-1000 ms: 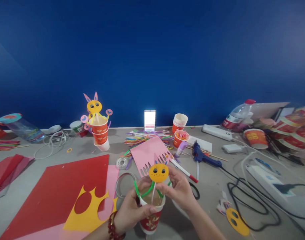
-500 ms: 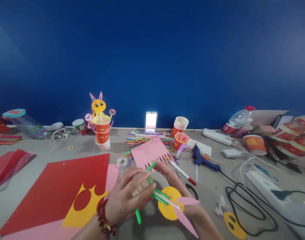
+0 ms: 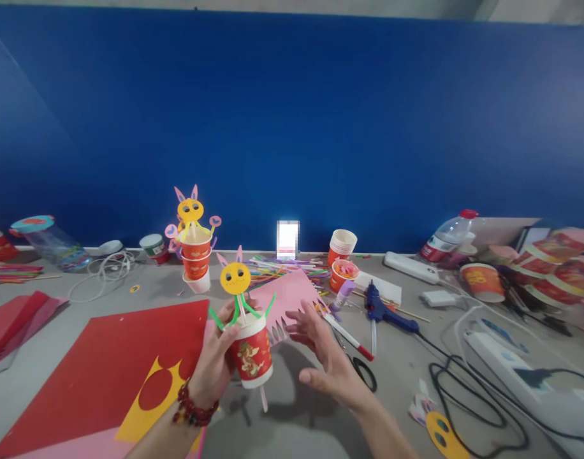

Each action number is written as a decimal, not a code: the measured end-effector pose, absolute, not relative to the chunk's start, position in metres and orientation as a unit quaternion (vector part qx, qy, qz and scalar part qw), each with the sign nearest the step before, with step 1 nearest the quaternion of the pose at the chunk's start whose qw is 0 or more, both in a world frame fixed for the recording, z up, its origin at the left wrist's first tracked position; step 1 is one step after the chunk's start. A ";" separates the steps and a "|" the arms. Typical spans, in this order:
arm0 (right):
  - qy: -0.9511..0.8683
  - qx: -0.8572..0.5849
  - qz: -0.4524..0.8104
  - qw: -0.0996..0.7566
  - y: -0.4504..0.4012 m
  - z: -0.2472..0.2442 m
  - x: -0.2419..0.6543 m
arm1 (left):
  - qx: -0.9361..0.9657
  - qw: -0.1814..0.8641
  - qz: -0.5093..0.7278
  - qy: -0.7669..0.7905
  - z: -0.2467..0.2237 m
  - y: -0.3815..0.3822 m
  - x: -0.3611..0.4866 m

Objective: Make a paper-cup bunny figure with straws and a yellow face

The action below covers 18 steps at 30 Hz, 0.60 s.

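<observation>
My left hand [image 3: 216, 364] wraps round a red and white paper cup [image 3: 254, 357], which is upright and slightly tilted. Out of its top rises a yellow rabbit face [image 3: 235, 278] with pink ears, on pale straws, with green straw arms [image 3: 270, 308] spread to both sides. A pale straw end sticks out below the cup. To the right of the cup, apart from it, my right hand [image 3: 326, 357] has its fingers spread and holds nothing. Behind the hands lies pink paper [image 3: 294, 294] with a jagged edge.
Red sheets [image 3: 115, 357] and a yellow cut-out [image 3: 146, 408] lie left. A finished-looking rabbit cup stack [image 3: 196, 255] stands behind. On the right are a blue glue gun [image 3: 390, 313], scissors [image 3: 365, 374], a red-capped marker [image 3: 352, 338], black cable [image 3: 445, 395] and a power strip [image 3: 516, 382].
The cup has been turned upright, and its rabbit face now points up and faces me. My right hand has moved off to the right, away from the cup. My left hand keeps its hold.
</observation>
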State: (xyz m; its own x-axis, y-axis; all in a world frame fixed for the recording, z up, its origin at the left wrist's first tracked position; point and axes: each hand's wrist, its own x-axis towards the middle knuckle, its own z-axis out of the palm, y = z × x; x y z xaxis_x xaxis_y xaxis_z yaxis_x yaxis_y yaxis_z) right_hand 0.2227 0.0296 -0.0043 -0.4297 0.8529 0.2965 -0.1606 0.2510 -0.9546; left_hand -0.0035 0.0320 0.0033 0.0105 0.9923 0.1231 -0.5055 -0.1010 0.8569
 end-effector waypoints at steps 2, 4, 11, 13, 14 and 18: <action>-0.620 -0.284 0.568 0.460 0.031 -0.010 0.217 | 0.346 0.640 0.617 0.300 0.002 0.034 -0.001; -0.600 -0.304 0.580 0.460 0.032 -0.017 0.212 | 0.343 0.652 0.607 0.297 0.002 0.033 0.004; -0.597 -0.334 0.582 0.439 0.029 -0.025 0.199 | 0.372 0.634 0.597 0.322 -0.004 0.026 0.021; -0.615 -0.334 0.576 0.423 0.028 -0.027 0.196 | 0.370 0.633 0.596 0.326 -0.009 0.026 0.023; -0.620 -0.332 0.574 0.419 0.028 -0.028 0.195 | 0.370 0.634 0.596 0.325 -0.012 0.026 0.024; -0.641 -0.340 0.545 0.420 0.030 -0.030 0.196 | 0.380 0.641 0.588 0.315 -0.020 0.026 0.024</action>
State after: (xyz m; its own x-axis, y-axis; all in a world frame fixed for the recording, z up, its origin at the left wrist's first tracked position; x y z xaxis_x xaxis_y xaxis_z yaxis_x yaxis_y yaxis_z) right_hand 0.1955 0.0298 -0.0296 -0.4167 0.8934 0.1681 -0.0227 0.1747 -0.9844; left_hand 0.0241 0.0260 -0.0204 0.1110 0.9929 0.0432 -0.5133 0.0201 0.8580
